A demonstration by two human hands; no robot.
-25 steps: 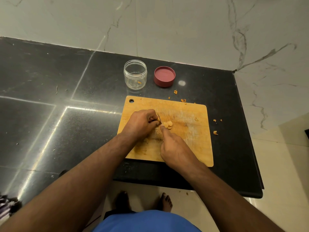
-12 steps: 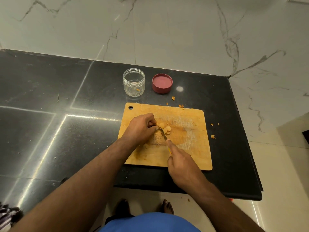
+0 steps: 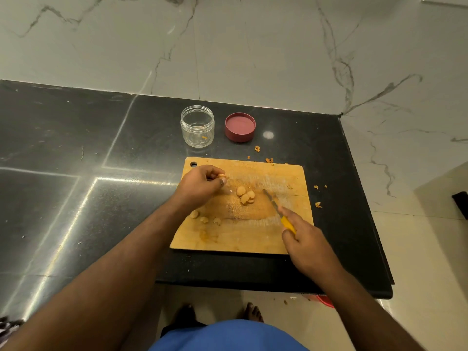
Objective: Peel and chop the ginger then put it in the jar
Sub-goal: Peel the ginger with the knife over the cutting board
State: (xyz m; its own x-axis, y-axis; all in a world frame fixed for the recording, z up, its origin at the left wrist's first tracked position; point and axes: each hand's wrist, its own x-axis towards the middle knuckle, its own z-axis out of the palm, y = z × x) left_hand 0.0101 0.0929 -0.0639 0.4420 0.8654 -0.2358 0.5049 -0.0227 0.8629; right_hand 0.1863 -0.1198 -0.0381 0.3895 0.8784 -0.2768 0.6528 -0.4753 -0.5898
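A wooden cutting board (image 3: 253, 239) lies on the black counter. Pale ginger slices (image 3: 245, 195) sit in a small heap at its middle, and more ginger pieces (image 3: 203, 218) lie near my left wrist. My left hand (image 3: 202, 186) hovers over the board's upper left and pinches a small ginger piece (image 3: 222, 176) between thumb and fingers. My right hand (image 3: 304, 239) grips a yellow-handled knife (image 3: 274, 206) at the board's right side, its blade pointing up-left, apart from the slices. The clear jar (image 3: 197, 126) stands open behind the board, holding only a tiny orange scrap.
A red lid (image 3: 240, 127) lies upside down right of the jar. Ginger peel scraps (image 3: 317, 204) are scattered on the counter (image 3: 76, 198) past the board's right and far edges. The counter's right edge (image 3: 364, 211) drops to a tiled floor; a marble wall rises behind.
My right hand has drawn the knife away to the right, off the ginger. My left hand has lifted from the board holding a small piece, which uncovers the cut slices.
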